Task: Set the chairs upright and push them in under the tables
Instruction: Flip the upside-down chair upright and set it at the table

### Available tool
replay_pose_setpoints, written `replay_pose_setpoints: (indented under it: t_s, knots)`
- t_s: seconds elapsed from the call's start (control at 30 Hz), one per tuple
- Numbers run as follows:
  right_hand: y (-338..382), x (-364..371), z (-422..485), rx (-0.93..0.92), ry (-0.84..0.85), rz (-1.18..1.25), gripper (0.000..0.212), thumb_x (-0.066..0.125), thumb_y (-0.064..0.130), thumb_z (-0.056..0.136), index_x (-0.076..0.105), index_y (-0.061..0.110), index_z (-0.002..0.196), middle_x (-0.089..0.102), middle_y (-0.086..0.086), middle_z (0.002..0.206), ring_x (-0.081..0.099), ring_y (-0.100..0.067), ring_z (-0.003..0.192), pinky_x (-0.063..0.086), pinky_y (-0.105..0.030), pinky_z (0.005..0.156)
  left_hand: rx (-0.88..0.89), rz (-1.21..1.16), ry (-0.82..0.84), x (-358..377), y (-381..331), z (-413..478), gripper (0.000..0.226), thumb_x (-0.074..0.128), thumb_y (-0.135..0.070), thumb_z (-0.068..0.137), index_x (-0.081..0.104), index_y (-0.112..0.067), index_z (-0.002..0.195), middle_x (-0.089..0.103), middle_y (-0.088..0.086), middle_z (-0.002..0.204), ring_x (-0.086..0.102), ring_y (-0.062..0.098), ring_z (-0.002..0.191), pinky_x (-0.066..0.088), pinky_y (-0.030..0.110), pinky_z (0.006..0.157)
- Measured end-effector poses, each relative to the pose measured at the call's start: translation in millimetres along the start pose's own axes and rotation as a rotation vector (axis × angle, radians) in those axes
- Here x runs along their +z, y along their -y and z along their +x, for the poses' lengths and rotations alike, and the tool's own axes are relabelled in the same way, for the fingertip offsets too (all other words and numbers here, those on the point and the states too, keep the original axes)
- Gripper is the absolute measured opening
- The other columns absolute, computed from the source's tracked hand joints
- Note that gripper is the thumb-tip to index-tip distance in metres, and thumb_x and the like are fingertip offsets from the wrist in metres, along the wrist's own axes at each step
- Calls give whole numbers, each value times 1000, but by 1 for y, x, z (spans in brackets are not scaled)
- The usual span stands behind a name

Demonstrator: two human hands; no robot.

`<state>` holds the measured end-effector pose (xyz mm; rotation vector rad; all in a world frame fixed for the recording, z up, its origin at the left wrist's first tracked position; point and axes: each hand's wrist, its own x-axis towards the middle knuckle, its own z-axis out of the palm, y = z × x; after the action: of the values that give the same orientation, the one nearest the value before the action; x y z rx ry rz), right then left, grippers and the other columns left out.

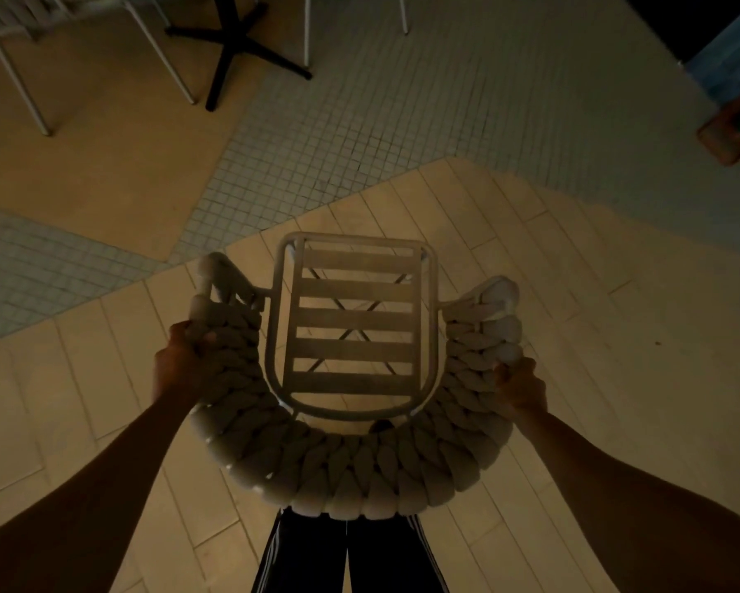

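Observation:
A pale chair [353, 318] with a slatted seat and a thick braided rope backrest stands upright right in front of me, seen from above. My left hand [184, 361] grips the left side of the braided backrest. On the right side of the same backrest my right hand [518, 387] is closed around the rope. The chair's legs are mostly hidden under the seat. A table's black cross-shaped base [235, 40] stands on the floor at the upper left, well away from the chair.
Metal legs of another chair [17, 83] stand at the upper left beside the table base, and more thin legs [402, 15] at the top centre. A red and blue object [736, 126] sits at the right edge. The floor mixes plank tiles and small mosaic tiles.

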<state>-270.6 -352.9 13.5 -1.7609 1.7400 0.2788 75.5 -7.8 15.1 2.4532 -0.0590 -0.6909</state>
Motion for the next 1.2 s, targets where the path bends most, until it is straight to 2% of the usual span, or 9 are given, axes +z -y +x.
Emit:
replay_pose_setpoints:
  t_s: [0.2,0.3,0.43,0.53,0.63,0.73,0.83,0.93,1.2]
  knots:
    - [-10,9,-3,-7,-13,39,53,54,31,108,35,-6,140,56,-41,131,59,-60,115,50,-56,84,13,22,46,2,17,-2,36,48,-29,104,38,-19,137,61,29,115,59,34,83,51,44,75]
    - [-12,11,-5,-41,-43,56,54,56,24,107,33,-8,143,52,-38,135,57,-58,119,52,-55,87,34,143,68,10,17,-8,72,68,-19,92,26,-10,150,52,33,130,56,48,107,49,53,88]
    - [-31,29,-37,-243,-76,-40,97,72,11,93,6,-6,162,27,-33,158,39,-57,139,46,-62,110,252,362,89,21,32,-42,120,85,-16,77,-1,-12,160,3,28,162,17,55,145,28,65,115]
    - [-55,43,-61,-415,-104,-251,112,81,17,84,7,5,166,-1,-25,171,7,-51,156,32,-63,119,486,570,56,29,54,-72,119,83,-33,77,2,-8,160,-16,30,162,-10,54,148,8,68,113]
    - [-71,52,-79,-628,-234,-332,66,73,12,86,53,11,149,16,-21,170,8,-49,158,33,-64,119,652,697,4,32,68,-92,85,59,-40,90,22,-4,158,-1,28,165,-6,48,151,8,66,119]
    - [-78,60,-99,-774,-227,-369,26,70,15,91,69,15,117,49,-12,151,40,-40,146,49,-60,109,823,738,53,40,72,-110,46,64,-36,89,59,-14,128,50,19,144,39,38,140,23,56,120]
    - [-70,66,-124,-871,-96,-324,6,67,25,97,68,20,102,64,0,110,61,-20,102,56,-37,80,805,591,117,52,62,-132,33,37,-48,100,61,-28,107,66,-6,97,62,11,90,53,30,84]
    - [-61,78,-146,-924,-2,-333,19,60,39,100,67,22,95,64,5,95,62,-15,86,50,-32,70,793,549,222,67,55,-152,41,30,-55,101,65,-34,100,64,-14,80,58,0,70,49,19,66]
    - [-80,112,-151,-1075,-92,-401,33,51,49,105,71,26,92,75,2,88,69,-19,86,54,-31,77,1115,1037,288,97,63,-173,50,38,-47,100,38,-25,144,65,9,122,64,33,109,48,51,95]
